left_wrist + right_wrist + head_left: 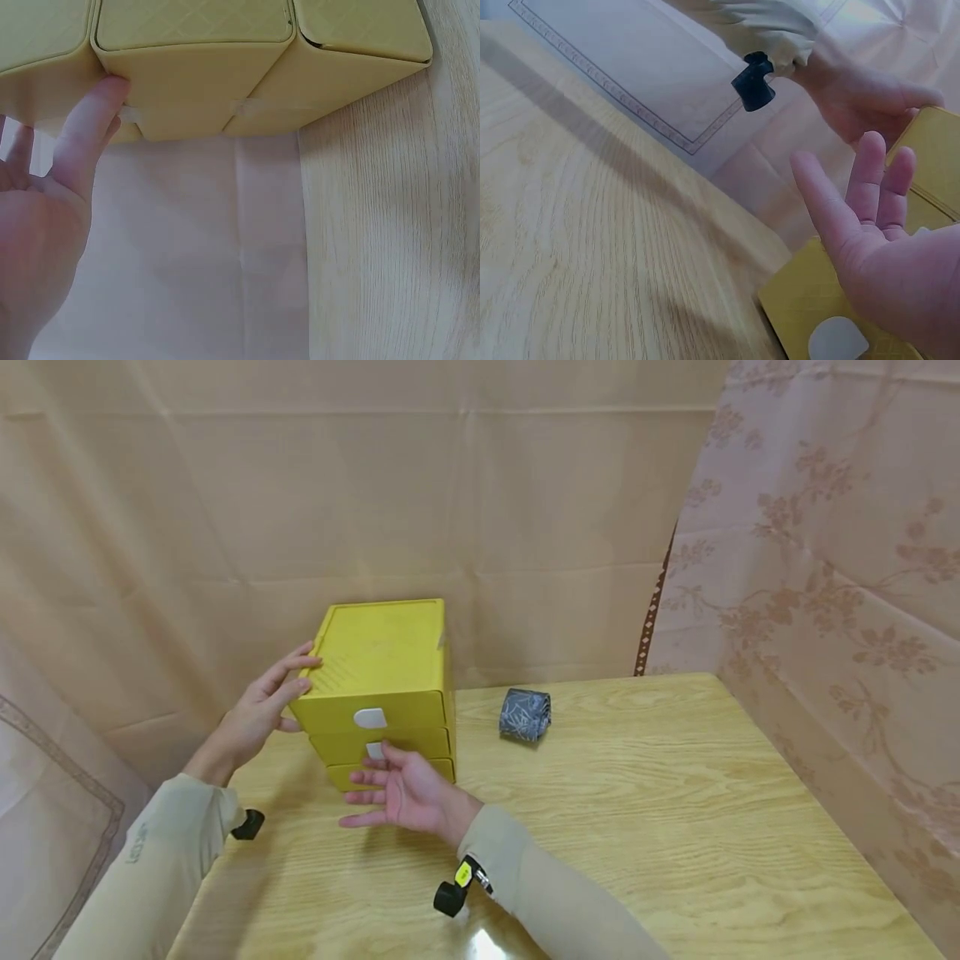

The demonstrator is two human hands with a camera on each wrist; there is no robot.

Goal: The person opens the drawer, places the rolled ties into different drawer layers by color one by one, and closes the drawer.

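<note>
A yellow box with three stacked drawers (375, 647) stands on the table, each visible drawer front bearing a white pull tab (369, 718). My left hand (258, 710) rests against its upper left edge, fingertips on the top and a digit touching the side (191, 86). At the middle drawer, my right hand (412, 793) is palm up, thumb and index finger pinching the white tab (375, 750). Its other fingers (866, 180) stretch out in front of the lower drawer. Part of the lowest drawer is hidden behind this hand. All drawers sit level with the box front.
A rolled grey-blue patterned cloth (525, 714) lies to the right of the box. The wooden table (637, 810) ends against a beige curtain (540, 527) behind and a flowered curtain (847, 593) at the right. Each wrist carries a small black camera (450, 899).
</note>
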